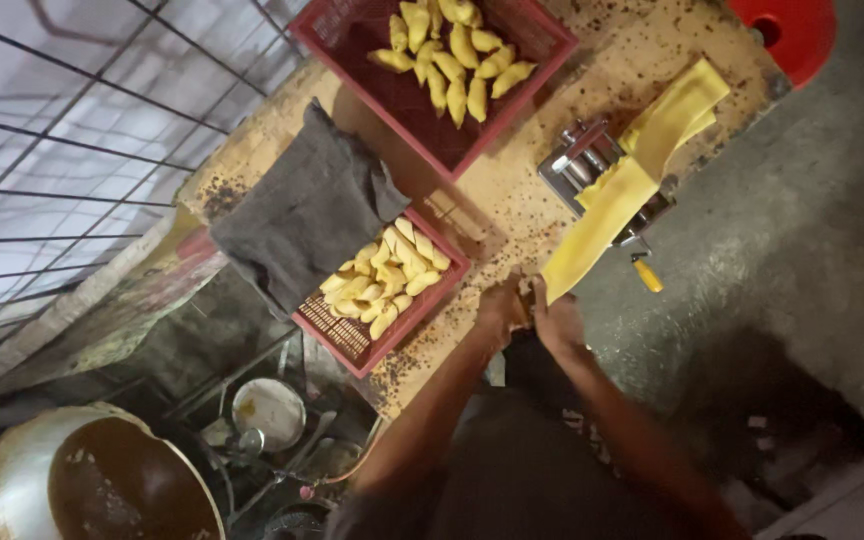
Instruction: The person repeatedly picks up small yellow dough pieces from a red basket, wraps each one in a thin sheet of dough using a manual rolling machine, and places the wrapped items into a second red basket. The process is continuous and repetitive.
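Grip: both hands meet at the near end of the dough strip (612, 205); left hand (500, 308) and right hand (558, 322) sit pressed close together, fingers curled on or about that end. Whether they pinch the dough itself or a small thing between them cannot be told (the spot is dark and blurred).
Dough: a long yellow sheet, draped over the roller machine (597, 168) on the table (512, 215), its far end folded up beyond the machine.
Axis: the strip runs from the hands up and to the right, away from the person; its long axis is slanted across the table edge.
Nearer hand: the right hand lies just under the strip's end; the left touches from the side.
Handle: a yellow crank handle (648, 276) hangs off the machine, just right of the hands, untouched.
Trays: two red baskets of folded pastries, one near (352, 345) under a grey cloth (302, 210), one far (532, 45), both to the left.
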